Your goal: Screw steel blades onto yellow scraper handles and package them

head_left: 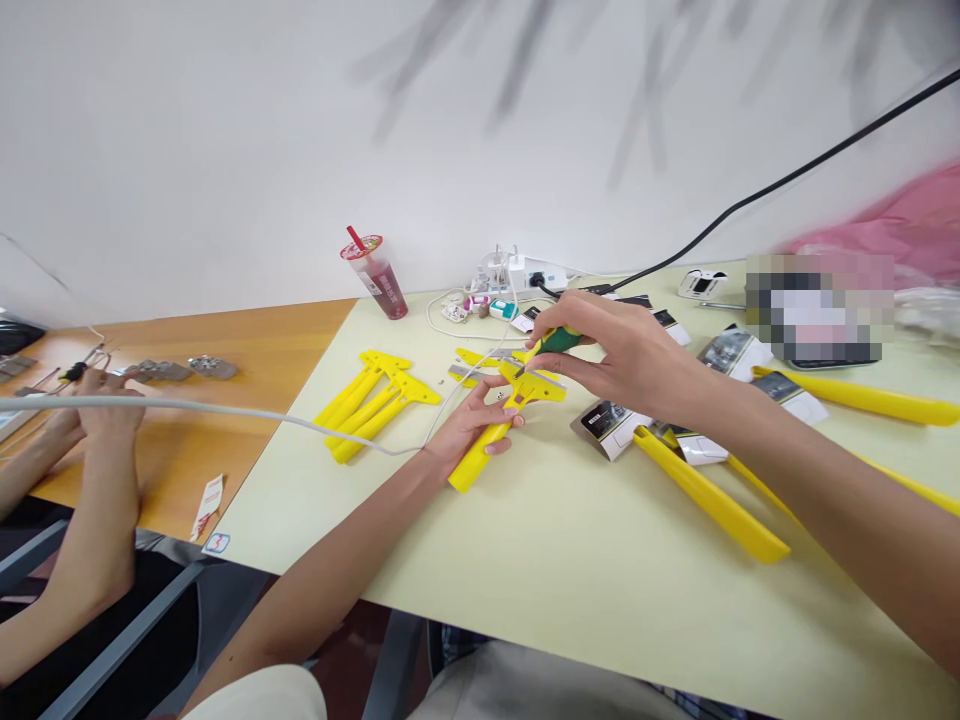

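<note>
Against the white wall (225,150): a pale desk (525,580), with an orange-brown wooden desk (172,450) adjoining on the left.
Neighbour at far left: another person's hands (111,400) working above the wooden desk, near small metal parts (213,366).
Cables: a white one (225,408) crosses in front of the left forearm's wrist; a black one (795,180) runs from upper right to the white power strip (551,277) by the wall.
Packaged tools on the right: long yellow handles (712,495), with printed card sleeves (611,427) among them.
Right hand (630,350): fingers closed around a green-and-yellow screwdriver (562,340), which points down at the scraper's head.
Left hand (469,425): fingers curled closed around a yellow scraper (480,458), its wide head up toward the screwdriver and its handle slanting down left.
Loose yellow T-shaped handles (382,405): lying together, left of the left hand.
Cup (384,285): dark red drink, red straw, near the wall.
Small items between cup and power strip: a teal-and-white piece (503,310) and a magenta-and-white one (477,303).
</note>
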